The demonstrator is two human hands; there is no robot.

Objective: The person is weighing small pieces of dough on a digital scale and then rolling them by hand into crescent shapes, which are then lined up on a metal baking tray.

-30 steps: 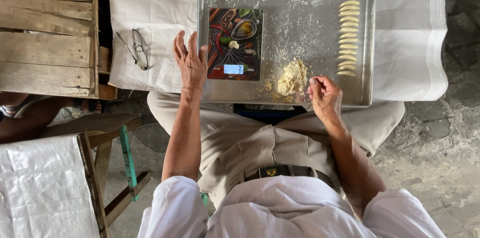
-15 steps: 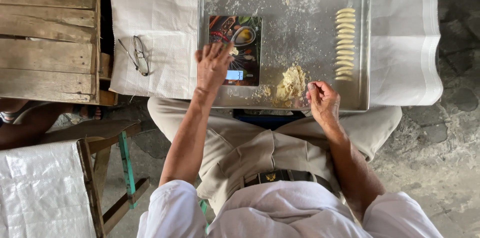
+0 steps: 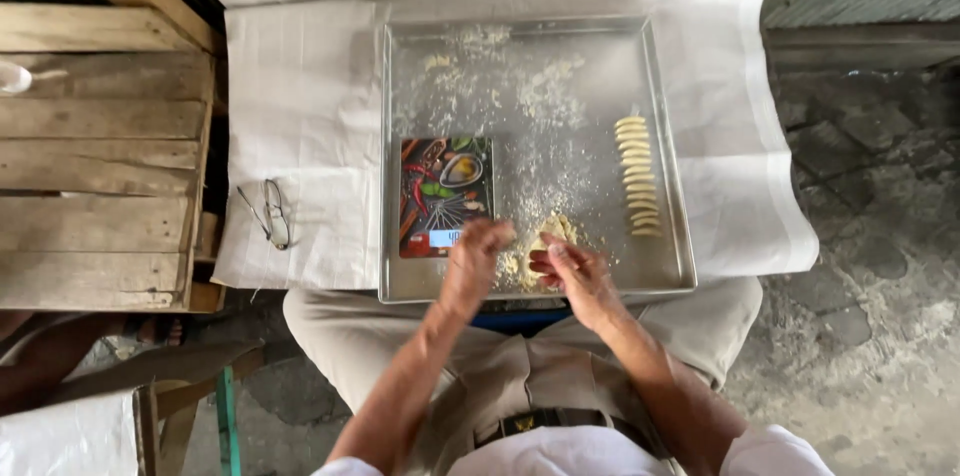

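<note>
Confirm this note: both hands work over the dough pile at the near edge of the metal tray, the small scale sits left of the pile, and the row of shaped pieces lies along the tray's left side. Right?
Not quite. In the head view the row of shaped pieces lies along the right side of the metal tray, not the left. The rest holds: left hand and right hand meet over the dough pile, with the scale to its left.

Tray [image 3: 660, 86] centre free (floury); scale [image 3: 445, 196] left, dough pieces [image 3: 636, 176] right

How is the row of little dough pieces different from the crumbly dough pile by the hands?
The dough pieces are shaped and lined up in a neat row at the tray's right side, untouched. The dough pile is loose, crumbly and shapeless, right at both hands. Both are pale yellow and lie in the same floury metal tray.
</note>
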